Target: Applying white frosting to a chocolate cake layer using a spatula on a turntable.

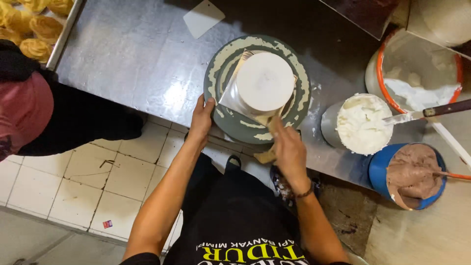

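Observation:
A round white frosted cake (pixel 265 81) stands on a silver square board (pixel 229 98) on a green turntable (pixel 300 105) smeared with cream. My left hand (pixel 202 118) rests on the turntable's left rim, fingers on its edge. My right hand (pixel 287 147) holds a flat cream-coloured scraper (pixel 266 156) up against the near side of the cake.
Steel table (pixel 137 59) with a white scraper card (pixel 202 17) at the back. To the right are a tub of white cream (pixel 363 122) with a knife (pixel 427 113), a blue tub of brown cream (pixel 412 174) and an orange-rimmed bucket (pixel 417 73). Another person (pixel 34 108) stands left, near yellow pastries (pixel 29 24).

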